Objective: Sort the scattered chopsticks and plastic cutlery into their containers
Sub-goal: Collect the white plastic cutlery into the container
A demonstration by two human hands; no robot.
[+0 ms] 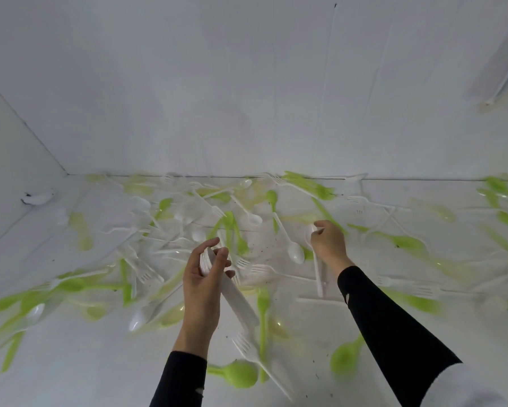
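Observation:
White and green plastic cutlery lies scattered over a white floor (320, 333) that runs up to a white wall. My left hand (204, 284) grips a stacked bundle of white spoons (232, 292), bowls up near my fingers, handles slanting down to the right. My right hand (330, 243) pinches a single white spoon (315, 259) by its bowl end, its handle hanging toward me. A loose white spoon (294, 251) lies just left of my right hand. No container or chopstick is in view.
Green spoons (241, 374) and a white fork (248, 349) lie near my forearms. More green and white pieces crowd the floor along the wall line (246, 176) and far right. A white scrap (38, 198) lies at the left corner.

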